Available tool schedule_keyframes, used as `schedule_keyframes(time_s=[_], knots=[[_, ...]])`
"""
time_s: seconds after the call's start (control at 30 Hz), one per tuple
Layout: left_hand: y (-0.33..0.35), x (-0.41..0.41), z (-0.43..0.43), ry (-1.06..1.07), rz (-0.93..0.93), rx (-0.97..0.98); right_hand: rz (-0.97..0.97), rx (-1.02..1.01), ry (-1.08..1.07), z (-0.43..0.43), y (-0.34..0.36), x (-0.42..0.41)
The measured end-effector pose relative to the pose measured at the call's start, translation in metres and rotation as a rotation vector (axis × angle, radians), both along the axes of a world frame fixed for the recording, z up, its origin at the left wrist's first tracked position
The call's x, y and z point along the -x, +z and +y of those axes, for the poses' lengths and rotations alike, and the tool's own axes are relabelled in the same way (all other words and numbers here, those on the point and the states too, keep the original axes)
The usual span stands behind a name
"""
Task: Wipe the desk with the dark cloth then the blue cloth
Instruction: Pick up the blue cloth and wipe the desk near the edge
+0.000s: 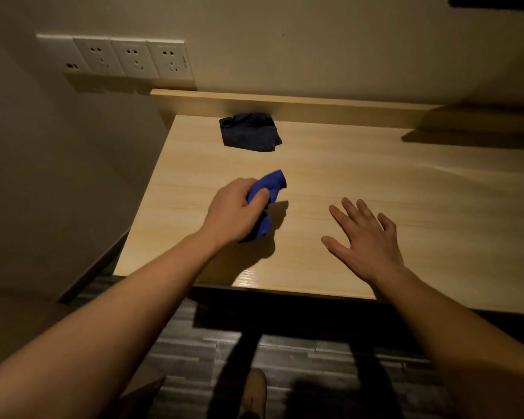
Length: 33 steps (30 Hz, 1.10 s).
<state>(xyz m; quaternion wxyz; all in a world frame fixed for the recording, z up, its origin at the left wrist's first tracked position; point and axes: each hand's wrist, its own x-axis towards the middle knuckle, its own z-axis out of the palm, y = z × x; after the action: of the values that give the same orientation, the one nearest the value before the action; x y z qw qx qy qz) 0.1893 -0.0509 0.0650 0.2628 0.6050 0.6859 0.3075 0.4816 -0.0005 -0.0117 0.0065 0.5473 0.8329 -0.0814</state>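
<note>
The blue cloth point(271, 189) is bunched up in my left hand point(235, 208), which grips it just above the light wooden desk point(360, 182), near its left side. The dark cloth point(250, 133) lies crumpled at the back of the desk, against the raised back ledge, free of either hand. My right hand point(365, 240) hovers flat over the desk to the right of the blue cloth, its fingers spread and nothing in it.
A row of wall sockets point(127, 57) sits on the wall above the desk's back left corner. The desk's left edge borders a wall gap, its front edge point(285, 290) is close to me. Dark plank floor point(194, 352) lies below.
</note>
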Motion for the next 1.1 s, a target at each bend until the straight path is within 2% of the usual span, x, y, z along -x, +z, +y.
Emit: schedule_keyframes(time_s=[0.13,0.23,0.37,0.47,0.77,1.1], knots=[[-0.017,0.01,0.088,-0.01,0.224,-0.037,0.001,0.01,-0.015,0.002,-0.001,0.0],[-0.042,0.014,0.128,-0.121,0.428,0.029,0.001,0.023,-0.014,0.004,0.0,0.0],[-0.07,0.005,0.149,-0.186,0.538,0.136,0.005,0.048,-0.027,0.006,-0.001,-0.001],[-0.08,-0.002,0.149,-0.179,0.625,0.143,-0.018,0.083,-0.018,0.012,-0.003,-0.001],[-0.08,-0.006,0.131,-0.224,0.686,0.136,-0.017,0.089,-0.007,0.016,-0.004,-0.001],[-0.079,-0.031,0.058,-0.25,0.674,0.169,0.023,0.009,-0.017,0.006,-0.003,-0.001]])
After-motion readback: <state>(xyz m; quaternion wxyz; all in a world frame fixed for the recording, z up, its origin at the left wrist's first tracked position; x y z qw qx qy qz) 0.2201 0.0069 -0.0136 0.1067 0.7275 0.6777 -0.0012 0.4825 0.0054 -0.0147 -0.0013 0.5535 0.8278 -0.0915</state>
